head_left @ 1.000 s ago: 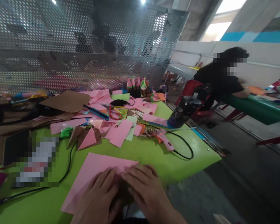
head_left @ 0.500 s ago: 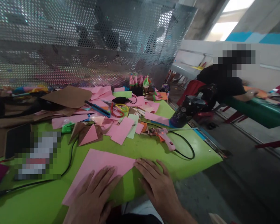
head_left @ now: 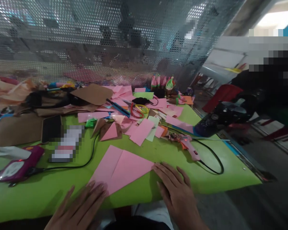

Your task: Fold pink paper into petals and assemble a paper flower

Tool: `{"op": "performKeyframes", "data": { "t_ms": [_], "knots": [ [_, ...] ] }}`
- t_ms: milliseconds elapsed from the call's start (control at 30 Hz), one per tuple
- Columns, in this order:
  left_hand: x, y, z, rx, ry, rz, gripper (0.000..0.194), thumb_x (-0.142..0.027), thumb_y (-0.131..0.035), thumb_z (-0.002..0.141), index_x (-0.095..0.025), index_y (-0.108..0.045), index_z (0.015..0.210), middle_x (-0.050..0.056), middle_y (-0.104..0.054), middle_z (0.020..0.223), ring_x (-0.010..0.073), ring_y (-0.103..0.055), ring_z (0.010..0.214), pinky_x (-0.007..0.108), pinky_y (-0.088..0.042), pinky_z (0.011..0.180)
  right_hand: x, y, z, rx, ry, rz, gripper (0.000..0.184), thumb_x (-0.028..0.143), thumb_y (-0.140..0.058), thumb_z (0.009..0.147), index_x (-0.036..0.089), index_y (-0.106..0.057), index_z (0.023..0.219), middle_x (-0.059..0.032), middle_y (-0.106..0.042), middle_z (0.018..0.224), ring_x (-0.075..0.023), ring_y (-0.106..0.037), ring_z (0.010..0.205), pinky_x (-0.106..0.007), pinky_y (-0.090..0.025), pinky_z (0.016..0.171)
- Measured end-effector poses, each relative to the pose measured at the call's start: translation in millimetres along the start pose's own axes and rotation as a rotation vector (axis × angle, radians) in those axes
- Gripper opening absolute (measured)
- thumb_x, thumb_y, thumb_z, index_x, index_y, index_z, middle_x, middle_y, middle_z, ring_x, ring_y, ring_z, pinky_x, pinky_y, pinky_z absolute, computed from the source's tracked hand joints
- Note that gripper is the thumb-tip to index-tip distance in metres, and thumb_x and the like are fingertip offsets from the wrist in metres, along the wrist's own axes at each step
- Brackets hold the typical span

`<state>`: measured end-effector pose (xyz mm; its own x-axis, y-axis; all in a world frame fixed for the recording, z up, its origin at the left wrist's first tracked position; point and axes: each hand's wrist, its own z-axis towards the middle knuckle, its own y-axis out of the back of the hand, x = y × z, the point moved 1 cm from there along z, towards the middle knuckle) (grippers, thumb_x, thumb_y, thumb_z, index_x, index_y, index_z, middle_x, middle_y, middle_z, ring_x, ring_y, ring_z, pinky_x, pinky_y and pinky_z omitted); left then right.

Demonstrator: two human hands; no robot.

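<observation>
A pink paper sheet, folded into a triangle shape with a crease down it, lies on the green table in front of me. My left hand lies flat with fingers spread, its fingertips on the sheet's near left corner. My right hand rests flat on the table, fingers stretched out, touching the sheet's right tip. Neither hand holds anything.
Behind the sheet lie several pink paper scraps, brown card, scissors, a pink glue gun with a black cable, a phone and a dark bottle. A perforated metal screen backs the table. A person in black sits at right.
My hands have slid apart along the paper, left hand to the near left corner, right hand to the right tip. The sheet now shows as a folded triangle. My view shifted left.
</observation>
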<state>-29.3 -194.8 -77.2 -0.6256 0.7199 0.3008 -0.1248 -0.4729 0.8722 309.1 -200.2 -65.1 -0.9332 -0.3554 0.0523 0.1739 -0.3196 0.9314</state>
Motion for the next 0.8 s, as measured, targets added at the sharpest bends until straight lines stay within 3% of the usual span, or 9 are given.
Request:
{"op": "performKeyframes", "data": {
  "t_ms": [67, 233, 333, 500, 567, 667, 800],
  "knots": [
    [0, 0.4, 0, 0.001, 0.015, 0.010, 0.046, -0.027, -0.051, 0.086, -0.026, -0.057, 0.131, -0.002, -0.058, 0.139, 0.0201, -0.025, 0.145, 0.050, -0.004, 0.121, -2, -1, -2, -0.019, 0.017, 0.001, 0.047, 0.022, -0.049, 0.094, 0.027, -0.045, 0.141, -0.0005, -0.057, 0.138, -0.0232, -0.049, 0.127, -0.044, -0.023, 0.109],
    [-4, -2.1, 5, -0.024, 0.051, 0.008, 0.046, -0.026, -0.052, 0.086, -0.025, -0.057, 0.132, -0.001, -0.059, 0.138, 0.0199, -0.048, 0.129, 0.048, -0.006, 0.121, -3, 1, -15, -0.088, 0.077, 0.057, 0.042, 0.020, -0.056, 0.091, 0.026, -0.055, 0.132, -0.0026, -0.066, 0.125, -0.0229, -0.055, 0.117, -0.042, -0.029, 0.106],
    [-11, -3.4, 13, -0.043, 0.092, -0.006, 0.044, -0.026, -0.051, 0.088, -0.022, -0.058, 0.130, 0.000, -0.061, 0.135, 0.0192, -0.054, 0.121, 0.045, -0.005, 0.122, -1, 2, -23, -0.136, 0.127, 0.086, 0.038, 0.018, -0.062, 0.087, 0.026, -0.060, 0.124, -0.0023, -0.070, 0.115, -0.0219, -0.059, 0.111, -0.040, -0.032, 0.103],
    [-24, -7.1, 31, -0.077, 0.117, -0.057, 0.045, -0.017, -0.046, 0.087, -0.019, -0.058, 0.130, 0.000, -0.064, 0.133, 0.0176, -0.056, 0.119, 0.041, -0.002, 0.122, 6, -3, -22, -0.062, 0.225, 0.082, 0.036, 0.023, -0.065, 0.086, 0.024, -0.061, 0.122, -0.0041, -0.061, 0.133, -0.0239, -0.053, 0.123, -0.042, -0.026, 0.110],
    [-24, -9.4, 35, -0.088, 0.105, -0.077, 0.046, -0.014, -0.046, 0.086, -0.020, -0.058, 0.130, -0.001, -0.063, 0.133, 0.0162, -0.055, 0.121, 0.038, -0.005, 0.122, 6, -3, -21, -0.021, 0.246, 0.080, 0.041, 0.018, -0.060, 0.087, 0.024, -0.057, 0.128, -0.0033, -0.061, 0.134, -0.0226, -0.053, 0.124, -0.042, -0.022, 0.112],
    [-20, -12.0, 38, -0.130, 0.061, -0.133, 0.042, -0.020, -0.048, 0.090, -0.022, -0.056, 0.132, -0.001, -0.064, 0.132, 0.0159, -0.054, 0.125, 0.036, -0.015, 0.121, 6, 2, -23, -0.059, 0.306, 0.141, 0.045, 0.011, -0.056, 0.085, 0.024, -0.057, 0.129, -0.0012, -0.069, 0.122, -0.0191, -0.060, 0.114, -0.039, -0.022, 0.112],
    [-15, -14.3, 39, -0.121, 0.077, -0.240, 0.043, -0.034, -0.050, 0.093, -0.021, -0.054, 0.133, 0.002, -0.066, 0.128, 0.0177, -0.059, 0.119, 0.037, -0.031, 0.116, 8, 13, -28, -0.173, 0.404, 0.282, 0.033, 0.021, -0.061, 0.085, 0.023, -0.063, 0.118, 0.0001, -0.076, 0.103, -0.0169, -0.066, 0.098, -0.033, -0.031, 0.105]
  ]
}}
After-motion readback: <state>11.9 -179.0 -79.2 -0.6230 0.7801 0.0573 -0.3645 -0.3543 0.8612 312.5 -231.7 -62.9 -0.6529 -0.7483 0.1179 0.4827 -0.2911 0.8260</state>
